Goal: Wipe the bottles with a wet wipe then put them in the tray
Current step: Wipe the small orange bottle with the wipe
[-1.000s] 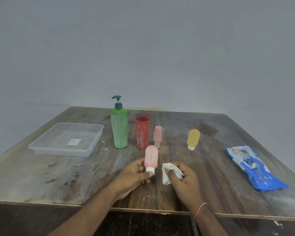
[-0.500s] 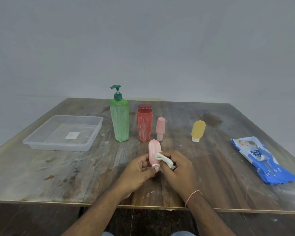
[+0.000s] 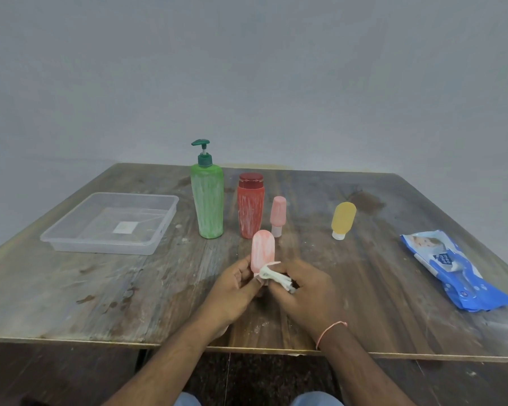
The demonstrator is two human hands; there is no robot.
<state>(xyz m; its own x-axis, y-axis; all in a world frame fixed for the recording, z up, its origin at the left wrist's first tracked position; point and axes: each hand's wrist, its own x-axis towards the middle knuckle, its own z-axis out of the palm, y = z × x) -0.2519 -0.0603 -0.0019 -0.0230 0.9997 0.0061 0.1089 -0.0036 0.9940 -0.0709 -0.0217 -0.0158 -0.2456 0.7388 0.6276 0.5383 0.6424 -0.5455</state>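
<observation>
rounded pink bottle [image 3: 262, 249] | crumpled wipe [image 3: 272, 273] pressed | streaky plastic

Bare table [image 3: 106, 288] toward tray [image 3: 159, 230], green bottle [image 3: 207, 206] flanking (upright)

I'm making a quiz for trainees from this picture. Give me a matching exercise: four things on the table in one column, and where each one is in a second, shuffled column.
Things:
1. clear tray
2. wet wipe
3. wipes packet
4. green pump bottle

Places:
A. lying flat near the table's right edge
B. standing upright just left of the red bottle
C. on the left of the table, no bottles in it
D. held in the right hand, against the pink bottle in the left hand

Pairs: 1-C, 2-D, 3-A, 4-B
</observation>
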